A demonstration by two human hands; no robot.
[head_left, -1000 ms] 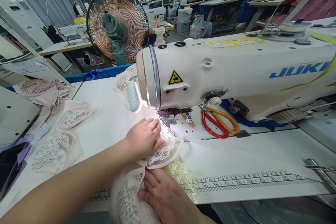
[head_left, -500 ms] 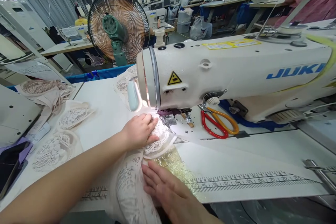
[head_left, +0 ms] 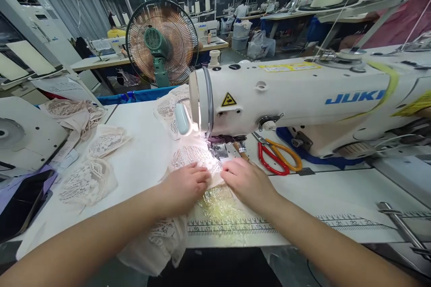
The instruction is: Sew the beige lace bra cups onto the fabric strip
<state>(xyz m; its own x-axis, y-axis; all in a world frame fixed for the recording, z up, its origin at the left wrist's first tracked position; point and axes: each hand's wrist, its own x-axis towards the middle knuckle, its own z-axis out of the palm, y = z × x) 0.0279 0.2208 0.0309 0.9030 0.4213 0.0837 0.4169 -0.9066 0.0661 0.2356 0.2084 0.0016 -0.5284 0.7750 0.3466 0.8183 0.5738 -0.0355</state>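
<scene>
A pale lace bra cup (head_left: 190, 154) lies under the needle area of the white JUKI sewing machine (head_left: 245, 94), lit by its lamp. My left hand (head_left: 186, 186) rests on the near part of the cup, fingers curled together on the fabric. At the cup's right edge, my right hand (head_left: 249, 184) has thumb and fingers pinched close to the presser foot; the fabric between the fingertips is mostly hidden. More of the lace piece (head_left: 161, 242) hangs over the table's front edge below my left forearm.
Red-and-orange-handled scissors (head_left: 278, 157) lie right of the needle area. Other lace cups (head_left: 89, 181) and a dark phone (head_left: 25, 204) are at the left. A ruler strip (head_left: 232, 226) runs along the front edge. Behind stands a large fan (head_left: 161, 42).
My right hand has moved up and right from the hanging lace to the cup's edge by the presser foot. My left hand has slid back toward me. The camera view has shifted.
</scene>
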